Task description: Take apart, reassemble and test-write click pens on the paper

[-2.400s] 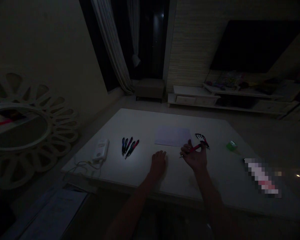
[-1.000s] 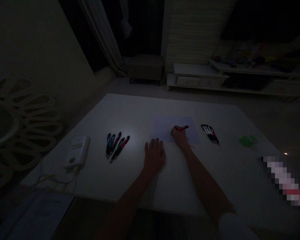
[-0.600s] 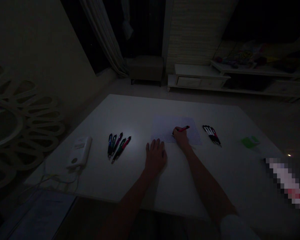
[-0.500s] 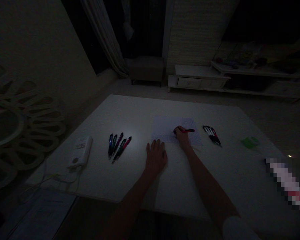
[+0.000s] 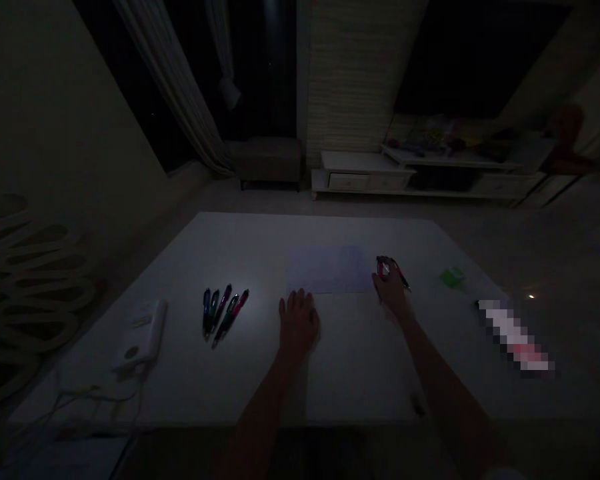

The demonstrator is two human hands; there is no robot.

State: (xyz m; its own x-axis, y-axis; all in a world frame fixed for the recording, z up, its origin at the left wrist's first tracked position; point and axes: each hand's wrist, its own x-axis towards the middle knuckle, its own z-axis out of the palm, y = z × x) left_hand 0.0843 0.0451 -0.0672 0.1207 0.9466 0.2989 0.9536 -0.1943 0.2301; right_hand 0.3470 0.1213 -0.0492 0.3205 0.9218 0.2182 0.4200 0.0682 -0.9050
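Head view: just nearside of the paper (image 5: 330,269), the left hand (image 5: 299,321) lies palm-down, fingers spread; right of the paper, the right hand (image 5: 391,290) curls over a red pen (image 5: 380,269), grip unclear. Tabletop (image 5: 310,230) extends beyond the paper.

Paper (image 5: 329,270) on table (image 5: 250,243), seemingly between pen groups (image 5: 221,310)

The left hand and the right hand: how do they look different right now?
The left hand lies open and palm down, while the right hand is curled. The left hand is by the near edge of the paper; the right hand is just past its right side, at a cluster of pens, and whether it grips one is unclear. Both are bare and at the white table.
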